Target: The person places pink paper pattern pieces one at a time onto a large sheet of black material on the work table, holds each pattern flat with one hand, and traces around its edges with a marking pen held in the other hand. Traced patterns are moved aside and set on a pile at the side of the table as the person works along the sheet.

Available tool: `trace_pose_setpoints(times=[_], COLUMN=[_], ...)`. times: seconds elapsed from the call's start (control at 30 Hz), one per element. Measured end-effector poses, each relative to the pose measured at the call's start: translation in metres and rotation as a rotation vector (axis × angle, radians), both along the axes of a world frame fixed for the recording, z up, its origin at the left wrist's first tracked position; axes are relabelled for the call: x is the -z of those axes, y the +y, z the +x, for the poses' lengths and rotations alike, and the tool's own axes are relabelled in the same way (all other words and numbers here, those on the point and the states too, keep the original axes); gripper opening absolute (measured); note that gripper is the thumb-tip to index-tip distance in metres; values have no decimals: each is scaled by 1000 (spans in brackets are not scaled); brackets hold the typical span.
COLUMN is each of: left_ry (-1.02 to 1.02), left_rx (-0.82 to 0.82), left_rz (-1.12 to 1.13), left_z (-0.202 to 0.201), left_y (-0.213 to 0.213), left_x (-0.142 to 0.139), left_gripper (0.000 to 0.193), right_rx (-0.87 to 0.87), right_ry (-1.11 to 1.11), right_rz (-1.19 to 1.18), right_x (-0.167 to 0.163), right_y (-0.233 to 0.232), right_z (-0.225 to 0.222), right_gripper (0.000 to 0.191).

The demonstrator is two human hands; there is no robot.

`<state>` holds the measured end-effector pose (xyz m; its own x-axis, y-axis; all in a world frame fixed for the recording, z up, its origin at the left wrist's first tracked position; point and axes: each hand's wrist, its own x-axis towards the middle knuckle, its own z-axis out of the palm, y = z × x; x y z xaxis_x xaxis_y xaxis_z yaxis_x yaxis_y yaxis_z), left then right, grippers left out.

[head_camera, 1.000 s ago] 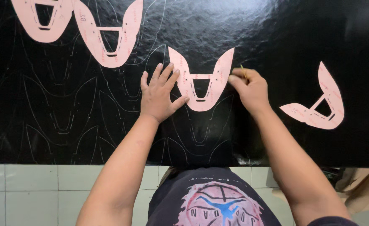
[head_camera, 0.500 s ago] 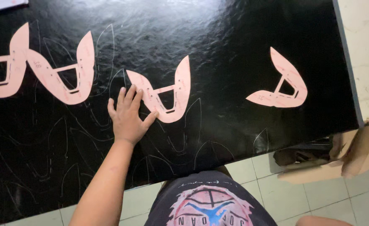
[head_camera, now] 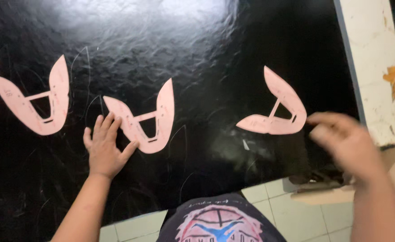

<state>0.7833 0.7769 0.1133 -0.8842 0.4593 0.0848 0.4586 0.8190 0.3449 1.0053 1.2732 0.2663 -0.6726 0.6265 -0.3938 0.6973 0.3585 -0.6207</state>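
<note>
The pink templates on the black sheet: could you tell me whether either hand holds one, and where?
Neither is gripped: the left hand presses flat on the middle template's left arm; the right hand is blurred, empty.

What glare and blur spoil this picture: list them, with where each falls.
Head view: a white glare patch washes out the glossy black sheet at the top; the right hand is smeared by motion blur beside the right pink template; the left hand, flat against the middle pink template, is sharp.
</note>
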Motion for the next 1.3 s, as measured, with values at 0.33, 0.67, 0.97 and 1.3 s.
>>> trace_pose_setpoints(times=[0.33, 0.67, 0.97, 1.3], left_ry=[-145, -162, -64, -499], left_rx=[-51, -46, -41, -366], left_rz=[-69, -55, -177, -87], left_z=[3, 4, 8, 53], left_y=[18, 20, 20, 76], left_x=[-9, -9, -40, -26], left_gripper=[83, 83, 75, 66], right_rx=[430, 596, 365, -842], right_ry=[-399, -150, 558, 446], right_rz=[295, 108, -95, -128], right_x=[158, 153, 122, 77], right_y=[313, 306, 126, -248], right_z=[56, 72, 3, -183], right_gripper=[30, 31, 35, 21])
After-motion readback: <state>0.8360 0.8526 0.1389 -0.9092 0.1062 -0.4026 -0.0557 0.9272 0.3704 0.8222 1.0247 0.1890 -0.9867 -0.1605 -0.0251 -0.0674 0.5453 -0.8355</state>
